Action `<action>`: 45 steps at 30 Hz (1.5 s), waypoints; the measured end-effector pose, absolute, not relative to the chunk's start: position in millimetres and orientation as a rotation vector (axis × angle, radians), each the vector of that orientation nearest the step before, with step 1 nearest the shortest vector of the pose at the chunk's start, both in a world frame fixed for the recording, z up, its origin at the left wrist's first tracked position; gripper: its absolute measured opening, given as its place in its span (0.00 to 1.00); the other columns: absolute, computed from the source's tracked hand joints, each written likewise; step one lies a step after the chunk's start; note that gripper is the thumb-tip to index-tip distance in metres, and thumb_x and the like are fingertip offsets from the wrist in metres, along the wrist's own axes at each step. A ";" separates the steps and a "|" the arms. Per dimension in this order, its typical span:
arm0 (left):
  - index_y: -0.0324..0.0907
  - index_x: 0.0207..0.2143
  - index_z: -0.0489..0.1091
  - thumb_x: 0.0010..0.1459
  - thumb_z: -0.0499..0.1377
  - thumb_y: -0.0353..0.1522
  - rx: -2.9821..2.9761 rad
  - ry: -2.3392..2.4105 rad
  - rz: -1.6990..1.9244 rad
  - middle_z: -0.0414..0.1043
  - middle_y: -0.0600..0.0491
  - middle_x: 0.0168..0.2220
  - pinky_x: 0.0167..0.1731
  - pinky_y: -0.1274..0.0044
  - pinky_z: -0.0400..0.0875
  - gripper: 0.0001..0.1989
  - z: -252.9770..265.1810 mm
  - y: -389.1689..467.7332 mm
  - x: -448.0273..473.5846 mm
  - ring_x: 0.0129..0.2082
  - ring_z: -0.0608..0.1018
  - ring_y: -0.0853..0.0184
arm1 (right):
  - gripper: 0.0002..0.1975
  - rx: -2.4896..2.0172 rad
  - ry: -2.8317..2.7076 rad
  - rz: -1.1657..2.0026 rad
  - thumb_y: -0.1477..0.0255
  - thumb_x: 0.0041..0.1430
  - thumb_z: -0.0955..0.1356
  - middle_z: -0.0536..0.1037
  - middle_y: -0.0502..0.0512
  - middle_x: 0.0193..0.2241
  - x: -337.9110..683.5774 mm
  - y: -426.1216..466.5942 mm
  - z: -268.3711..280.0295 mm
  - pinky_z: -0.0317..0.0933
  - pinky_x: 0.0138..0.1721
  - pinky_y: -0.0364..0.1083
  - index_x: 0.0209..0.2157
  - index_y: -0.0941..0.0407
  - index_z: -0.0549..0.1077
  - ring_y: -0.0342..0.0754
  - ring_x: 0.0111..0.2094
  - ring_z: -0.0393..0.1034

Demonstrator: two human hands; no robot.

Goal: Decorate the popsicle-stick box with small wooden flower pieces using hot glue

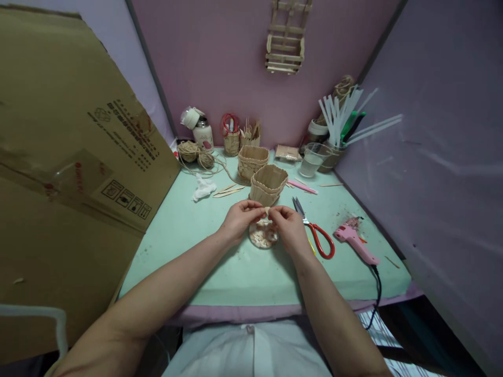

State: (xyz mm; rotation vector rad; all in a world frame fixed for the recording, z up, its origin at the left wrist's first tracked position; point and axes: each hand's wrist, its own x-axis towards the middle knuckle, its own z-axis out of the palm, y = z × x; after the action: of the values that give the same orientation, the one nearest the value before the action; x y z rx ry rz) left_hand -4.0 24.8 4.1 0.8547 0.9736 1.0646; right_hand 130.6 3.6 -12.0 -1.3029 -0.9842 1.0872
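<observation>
My left hand (pixel 244 217) and my right hand (pixel 287 222) meet over the table, fingertips pinched on a small pale tan piece (pixel 267 210) between them. Its exact kind is too small to make out. Just below sits a shallow round dish (pixel 264 235) filled with small pale and brownish bits, partly covered by my fingers. Right behind my hands stands a woven tan basket (pixel 267 189) with a wavy rim, and a second similar basket (pixel 251 166) is behind it. Red-handled scissors (pixel 320 235) lie close to my right hand.
A pink glue gun (pixel 357 242) with a black cord rests at the right. Flat wooden sticks (pixel 228 191), white tissue (pixel 203 187) and twine balls (pixel 189 152) lie left. A plastic cup (pixel 311 163) and white glue sticks (pixel 340 118) stand back right. A large cardboard box (pixel 78 173) borders the left.
</observation>
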 end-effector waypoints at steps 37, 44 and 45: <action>0.36 0.24 0.75 0.39 0.71 0.41 1.045 1.015 0.959 0.73 0.51 0.23 0.28 0.77 0.65 0.17 1.9 25.3 -5.3 0.23 0.71 0.72 | 0.08 -1.311 -0.980 1.125 0.67 0.45 0.70 0.74 0.50 0.20 132.0 1.3 -10.2 0.54 0.23 0.42 0.24 0.58 0.76 0.42 0.21 0.61; 0.37 0.23 0.75 0.40 0.70 0.39 1.068 1.025 0.967 0.72 0.52 0.22 0.26 0.77 0.64 0.15 -0.6 25.2 -4.9 0.22 0.70 0.72 | 0.08 -1.321 -0.950 1.112 0.67 0.41 0.71 0.72 0.48 0.18 131.4 1.8 -7.9 0.53 0.22 0.42 0.22 0.57 0.74 0.42 0.20 0.59; 0.37 0.23 0.75 0.40 0.70 0.39 1.070 1.028 0.965 0.72 0.52 0.22 0.26 0.77 0.64 0.14 -0.4 25.1 -4.9 0.22 0.70 0.72 | 0.08 -1.321 -0.949 1.110 0.66 0.41 0.71 0.71 0.48 0.18 131.2 1.9 -7.5 0.53 0.22 0.42 0.21 0.57 0.74 0.42 0.20 0.59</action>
State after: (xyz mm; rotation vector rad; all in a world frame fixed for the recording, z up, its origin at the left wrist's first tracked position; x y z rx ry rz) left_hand -4.9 25.1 -0.4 1.0700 1.0276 0.9650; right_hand 131.2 1.9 -7.5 -1.3212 -0.9488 1.1102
